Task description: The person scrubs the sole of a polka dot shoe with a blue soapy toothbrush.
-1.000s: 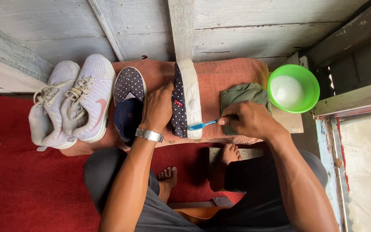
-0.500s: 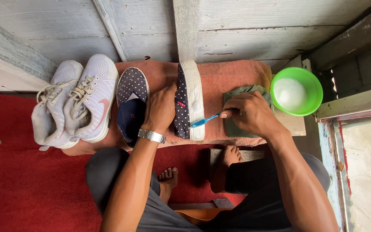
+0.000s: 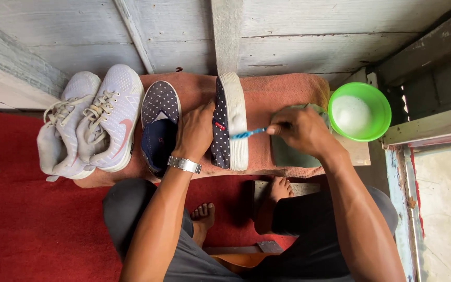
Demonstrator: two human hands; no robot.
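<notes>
Two hands work here: my left hand grips the dotted shoe on its side on the orange towel; my right hand fingers pinch a blue toothbrush against its sole, left of the green bowl.

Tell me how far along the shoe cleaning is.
Done: nothing clearly finished. In hand: the left hand holds a dotted shoe on its side on the towel while the right hand brushes its white sole with a blue toothbrush. Left: its mate and the white sneakers lie untouched. A green bowl stands ready.
</notes>
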